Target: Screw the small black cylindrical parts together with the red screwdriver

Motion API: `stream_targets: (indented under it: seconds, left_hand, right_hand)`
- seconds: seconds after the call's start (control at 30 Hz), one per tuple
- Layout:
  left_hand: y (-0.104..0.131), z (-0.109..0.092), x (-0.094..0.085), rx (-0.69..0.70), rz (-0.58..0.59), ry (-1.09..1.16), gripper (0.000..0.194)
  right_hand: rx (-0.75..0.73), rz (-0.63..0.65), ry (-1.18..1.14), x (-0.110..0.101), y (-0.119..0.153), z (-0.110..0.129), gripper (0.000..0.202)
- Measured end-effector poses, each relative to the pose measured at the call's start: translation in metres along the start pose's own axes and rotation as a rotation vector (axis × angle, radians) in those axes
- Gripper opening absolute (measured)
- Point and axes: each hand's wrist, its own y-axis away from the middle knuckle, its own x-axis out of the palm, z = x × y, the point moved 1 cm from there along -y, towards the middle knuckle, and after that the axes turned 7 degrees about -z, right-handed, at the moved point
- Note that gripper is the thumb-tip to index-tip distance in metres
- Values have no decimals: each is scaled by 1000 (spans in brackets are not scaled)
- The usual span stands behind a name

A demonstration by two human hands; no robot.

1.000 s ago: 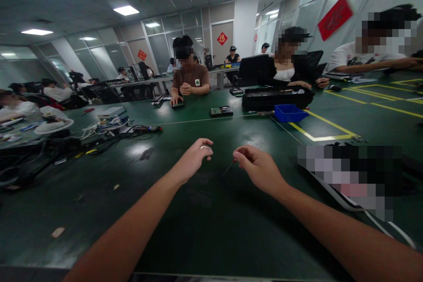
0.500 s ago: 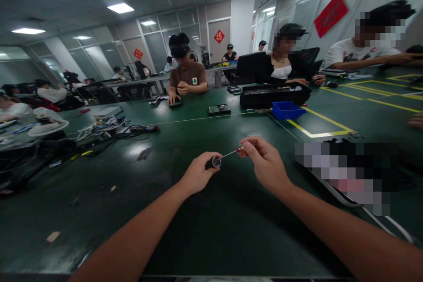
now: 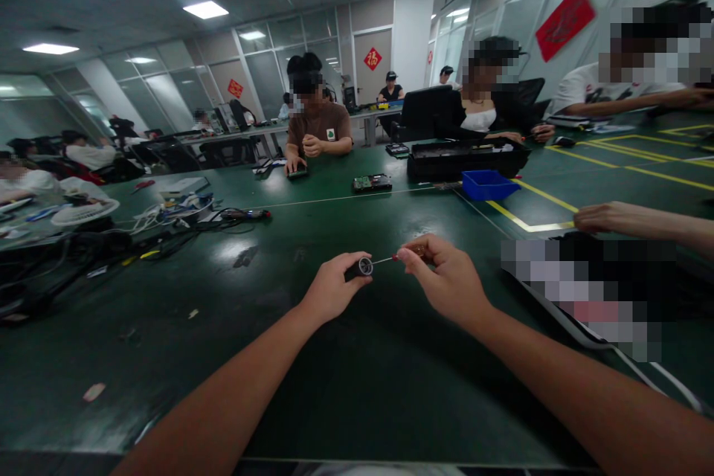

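My left hand [image 3: 333, 286] is closed round a small black cylindrical part [image 3: 364, 266] with a silvery ring at its open end, which faces me. From the right, my right hand [image 3: 446, 275] pinches a screwdriver [image 3: 413, 249] by its amber handle, near a red collar. Its thin metal shaft points left and its tip is at the ring of the black part. Whether the tip is seated in anything is too small to tell. Both hands are held over the green table [image 3: 335, 401].
A blue bin [image 3: 488, 184], a long black case [image 3: 468, 158] and a circuit-board device [image 3: 372, 183] lie ahead. Cables [image 3: 167, 219] are heaped at the left. A blurred-out item [image 3: 585, 297] lies at the right, with another person's arm [image 3: 647, 222] beyond it. People sit across the table.
The screwdriver has come nearer to the black part, its visible shaft looks shorter, and my right hand has shifted slightly. Another person's arm now reaches in from the right edge.
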Motion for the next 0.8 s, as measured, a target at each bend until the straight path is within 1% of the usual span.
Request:
stream_targets:
  seconds: [0.07,0.13,0.2,0.3,0.33,0.43,0.6,0.67,0.8]
  left_hand:
    - [0,2,0,26,17,-17,38]
    - [1,3,0,47,28,-22,37]
    - [1,3,0,59,38,-26,36]
    - [1,1,0,58,42,-35,35]
    - [1,1,0,56,43,-35,35]
    - [0,2,-1,51,30,-28,36]
    - [-1,5,-1,44,9,-42,37]
    - [-1,5,-1,44,10,-50,37]
    - [-1,3,-2,51,-19,-68,37]
  right_hand:
    - [-50,35,10,0,0,1,17]
    - [-61,55,24,0,0,2,16]
    - [-36,60,52,0,0,2,21]
    - [9,53,124,1,-1,1,35]
    - [6,48,136,1,-1,0,36]
    - [-23,47,116,2,0,-1,29]
    - [-34,115,56,2,3,-1,31]
    - [-27,106,46,3,3,-1,33]
    - [69,6,-65,5,0,-4,23]
